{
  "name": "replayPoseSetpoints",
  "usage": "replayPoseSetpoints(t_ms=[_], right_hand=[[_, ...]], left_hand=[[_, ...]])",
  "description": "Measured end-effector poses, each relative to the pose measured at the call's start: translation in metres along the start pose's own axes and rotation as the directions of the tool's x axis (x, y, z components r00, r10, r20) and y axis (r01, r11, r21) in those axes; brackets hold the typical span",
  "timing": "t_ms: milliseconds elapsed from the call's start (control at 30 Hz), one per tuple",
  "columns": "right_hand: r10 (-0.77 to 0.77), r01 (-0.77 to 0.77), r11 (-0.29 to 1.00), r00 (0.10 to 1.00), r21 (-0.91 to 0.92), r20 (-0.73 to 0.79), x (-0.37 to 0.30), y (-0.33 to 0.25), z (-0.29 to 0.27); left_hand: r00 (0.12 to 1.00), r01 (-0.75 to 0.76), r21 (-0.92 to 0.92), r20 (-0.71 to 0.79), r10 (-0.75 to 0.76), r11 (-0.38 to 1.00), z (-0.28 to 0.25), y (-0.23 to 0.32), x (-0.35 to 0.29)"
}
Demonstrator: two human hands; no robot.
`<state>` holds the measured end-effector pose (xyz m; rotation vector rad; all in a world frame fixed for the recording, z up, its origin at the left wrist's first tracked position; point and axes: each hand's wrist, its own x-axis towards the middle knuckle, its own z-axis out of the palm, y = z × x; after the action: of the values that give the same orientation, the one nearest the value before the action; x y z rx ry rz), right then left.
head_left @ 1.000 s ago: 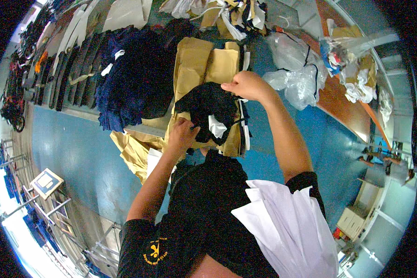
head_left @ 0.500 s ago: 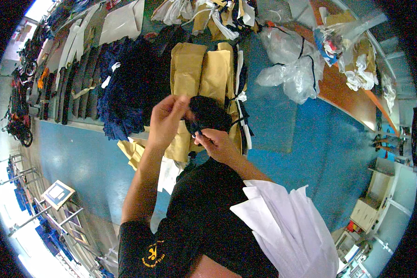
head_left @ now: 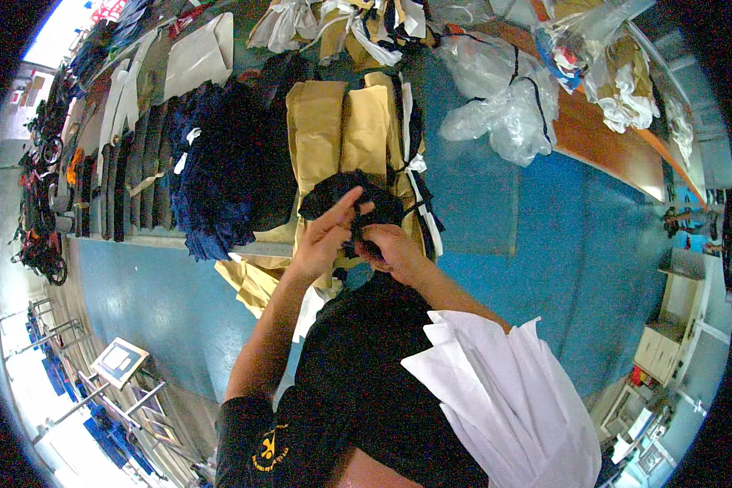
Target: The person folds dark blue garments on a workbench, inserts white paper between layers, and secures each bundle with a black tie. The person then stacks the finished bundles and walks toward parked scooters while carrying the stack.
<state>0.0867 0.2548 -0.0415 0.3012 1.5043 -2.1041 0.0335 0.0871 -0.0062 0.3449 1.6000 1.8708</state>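
In the head view, a black cloth bundle (head_left: 321, 195) lies on tan, paper-like sheets (head_left: 364, 130), under and between our hands. The step in hand looks like working a dark strip of it; the next move seems to call for a firm pinch there. Our left hand (head_left: 322, 244) stretches its index finger over the cloth — we cannot tell whether its other fingers pinch. Our right hand (head_left: 392, 250) curls its fingers, apparently around dark cloth at the near edge.

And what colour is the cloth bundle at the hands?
The cloth bundle is black; head view.
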Motion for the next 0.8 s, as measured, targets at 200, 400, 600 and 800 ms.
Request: replayPoseSetpoints(t_ms=[200,400,600,800], right_hand=[[-0.137,0.144,0.912,0.990,-0.384,0.045,-0.001,-0.029,-0.006],[-0.343,0.248,0.658,0.939,-0.711,0.010,-0.015,-0.017,-0.064],[0.048,-0.049,0.999,0.997,-0.016,-0.053,-0.016,-0.032,-0.030],[-0.574,0.526,0.539,0.801,-0.658,0.170,0.002,-0.004,0.009]], left_hand=[[0.999,0.034,0.774,-0.032,-0.016,0.633,-0.016,0.029,-0.002],[0.960,0.208,0.959,-0.238,0.145,0.195,-0.052,0.080,-0.032],[0.975,0.045,0.819,0.090,-0.205,0.572,-0.011,0.091,-0.054],[0.952,-0.032,0.294,-0.281,0.118,0.955,0.016,0.067,-0.005]])
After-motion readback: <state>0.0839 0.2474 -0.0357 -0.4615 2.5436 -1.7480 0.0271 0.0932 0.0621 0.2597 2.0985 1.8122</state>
